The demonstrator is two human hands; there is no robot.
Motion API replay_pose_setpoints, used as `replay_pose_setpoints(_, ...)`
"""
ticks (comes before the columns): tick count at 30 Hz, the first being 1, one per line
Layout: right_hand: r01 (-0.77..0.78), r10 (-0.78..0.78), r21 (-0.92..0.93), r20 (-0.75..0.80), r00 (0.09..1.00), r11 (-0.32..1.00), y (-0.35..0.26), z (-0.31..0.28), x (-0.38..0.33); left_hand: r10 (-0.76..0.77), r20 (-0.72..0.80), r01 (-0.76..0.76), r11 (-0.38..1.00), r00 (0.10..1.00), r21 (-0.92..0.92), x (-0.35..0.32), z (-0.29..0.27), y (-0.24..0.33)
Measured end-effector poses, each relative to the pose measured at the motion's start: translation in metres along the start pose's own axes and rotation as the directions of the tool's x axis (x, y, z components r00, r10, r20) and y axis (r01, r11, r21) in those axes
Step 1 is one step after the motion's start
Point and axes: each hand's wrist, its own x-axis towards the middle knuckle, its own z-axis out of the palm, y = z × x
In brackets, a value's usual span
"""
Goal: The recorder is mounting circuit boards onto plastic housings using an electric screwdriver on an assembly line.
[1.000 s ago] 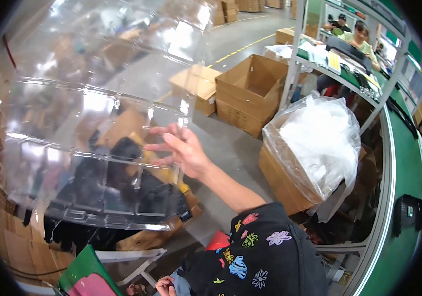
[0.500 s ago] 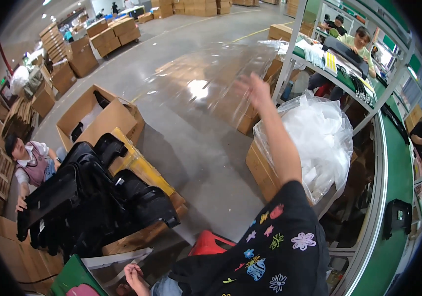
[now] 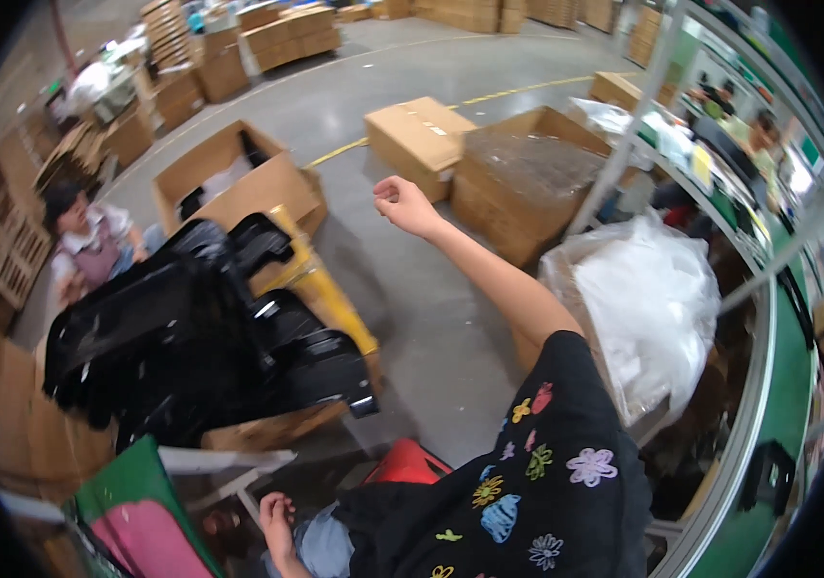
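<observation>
The clear plastic (image 3: pixel 531 159) already lies inside the rim of the open carton (image 3: pixel 489 210), the right hand (image 3: pixel 407 206) empty, fingers curled together; I can't tell the left hand (image 3: pixel 278 518)'s.

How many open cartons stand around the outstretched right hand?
3: the left carton, beyond the black parts; the right carton, with clear plastic; the bag-lined carton, lower right. The black parts may hide others.

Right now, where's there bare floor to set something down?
The gray floor looks bare between the piled black plastic parts and the bagged white material, with the carton holding clear plastic ahead. It's crowded at left around those parts and at right around that material.
</observation>
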Motion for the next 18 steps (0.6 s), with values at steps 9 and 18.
replay_pose_setpoints(9, 0.670, -0.643, 0.098, 0.413, 0.645, 0.736, -0.220, 0.179, -0.074, 0.164, 0.015, -0.164, 0.986, 0.986, -0.013, 0.007, 0.023, -0.010)
replay_pose_setpoints(18, 0.936, -0.731, -0.184, 0.587, 0.349, 0.299, -0.285, 0.381, -0.089, 0.404, -0.389, -0.325, 0.911, 0.828, 0.255, -0.027, 0.037, -0.003)
